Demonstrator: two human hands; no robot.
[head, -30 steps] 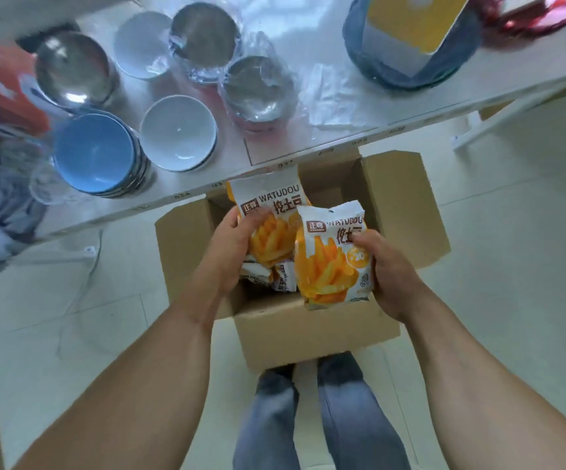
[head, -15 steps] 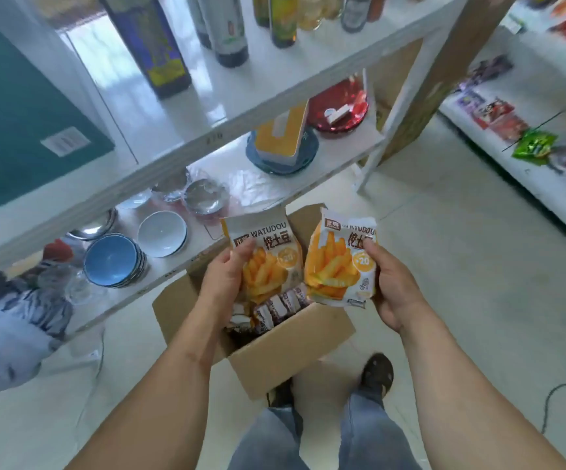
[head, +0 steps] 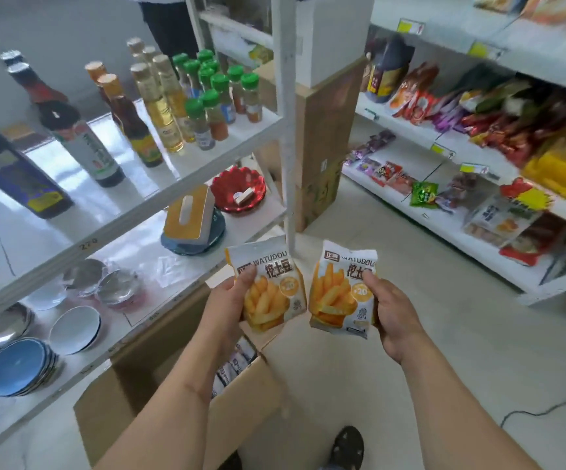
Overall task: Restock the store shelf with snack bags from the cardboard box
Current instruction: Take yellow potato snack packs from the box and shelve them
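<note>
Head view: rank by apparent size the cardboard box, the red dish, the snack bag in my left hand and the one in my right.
1. cardboard box, partly hidden by the arm
2. left snack bag and right snack bag: look alike, unranked
3. red dish, though farther away, so unsure

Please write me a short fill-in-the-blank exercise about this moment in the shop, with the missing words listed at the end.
1. Each hand holds one snack bag showing ____ on its front.
2. The left hand grips the left snack bag; the right hand grips the ____ one.
3. The cardboard box stands on the ____.
4. The small jars have ____ caps.

Missing words: fries; right; floor; green
</note>
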